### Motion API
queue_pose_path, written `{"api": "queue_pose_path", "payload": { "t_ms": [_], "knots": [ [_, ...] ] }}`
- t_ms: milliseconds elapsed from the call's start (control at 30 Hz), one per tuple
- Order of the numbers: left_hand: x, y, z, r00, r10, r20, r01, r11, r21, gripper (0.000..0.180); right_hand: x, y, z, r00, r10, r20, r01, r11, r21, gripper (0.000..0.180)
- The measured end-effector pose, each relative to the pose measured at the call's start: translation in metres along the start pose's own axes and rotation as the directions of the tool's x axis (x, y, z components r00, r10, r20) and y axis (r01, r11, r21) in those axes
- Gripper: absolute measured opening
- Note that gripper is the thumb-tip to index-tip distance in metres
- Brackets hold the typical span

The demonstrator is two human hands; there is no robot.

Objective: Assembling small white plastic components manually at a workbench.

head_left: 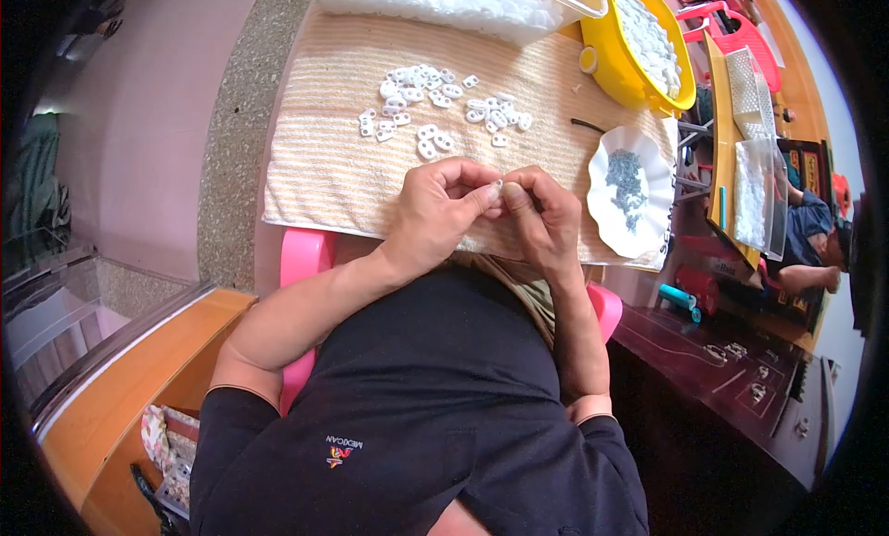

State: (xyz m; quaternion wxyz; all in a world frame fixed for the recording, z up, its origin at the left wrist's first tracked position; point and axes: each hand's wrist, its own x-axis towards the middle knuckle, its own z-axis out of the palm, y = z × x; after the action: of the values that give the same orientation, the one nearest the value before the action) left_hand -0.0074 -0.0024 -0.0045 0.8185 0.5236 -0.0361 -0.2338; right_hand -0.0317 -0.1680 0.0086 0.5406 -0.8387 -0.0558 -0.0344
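My left hand and my right hand meet at the table's near edge, thumbs and forefingers pinched together. Between the fingertips shows a tiny whitish piece; the fingers cover most of it, so its shape is unclear. Just beyond my hands lie loose small white plastic parts with two holes, in one larger cluster, a cluster to its right and a few nearer ones. To the right of my right hand, a white scalloped plate holds a heap of small dark bits.
A striped towel covers the table. At the far side stand a clear bin and a yellow basin, both with white parts. A thin black stick lies by the plate. Another person sits at the far right, near a wooden table.
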Motion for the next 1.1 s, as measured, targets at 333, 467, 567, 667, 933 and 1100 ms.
{"api": "queue_pose_path", "payload": {
  "t_ms": [333, 467, 567, 667, 933, 1100],
  "knots": [
    [0.002, 0.0, 0.001, 0.998, -0.056, 0.02, 0.058, 0.988, -0.14, 0.017, 0.0, 0.004, -0.011, 0.98, 0.179, 0.086, -0.197, 0.939, 0.283, 0.013],
    [0.003, 0.0, 0.0, 0.998, -0.054, 0.035, 0.059, 0.984, -0.166, 0.018, 0.001, 0.003, -0.01, 0.974, 0.209, 0.093, -0.228, 0.915, 0.332, 0.013],
    [0.002, 0.0, -0.001, 0.998, -0.064, 0.027, 0.068, 0.981, -0.183, 0.018, 0.001, 0.001, -0.01, 0.971, 0.221, 0.095, -0.24, 0.919, 0.314, 0.013],
    [0.002, 0.0, -0.001, 0.997, -0.07, 0.026, 0.073, 0.978, -0.197, 0.017, 0.001, 0.002, -0.01, 0.969, 0.227, 0.096, -0.246, 0.908, 0.339, 0.013],
    [0.002, 0.001, -0.001, 0.997, -0.075, 0.025, 0.078, 0.977, -0.2, 0.017, 0.0, 0.008, -0.012, 0.968, 0.226, 0.107, -0.25, 0.908, 0.338, 0.012],
    [0.002, 0.001, 0.0, 0.997, -0.079, 0.021, 0.082, 0.976, -0.202, 0.017, -0.002, 0.009, -0.011, 0.971, 0.211, 0.112, -0.238, 0.909, 0.342, 0.013]
  ]
}}
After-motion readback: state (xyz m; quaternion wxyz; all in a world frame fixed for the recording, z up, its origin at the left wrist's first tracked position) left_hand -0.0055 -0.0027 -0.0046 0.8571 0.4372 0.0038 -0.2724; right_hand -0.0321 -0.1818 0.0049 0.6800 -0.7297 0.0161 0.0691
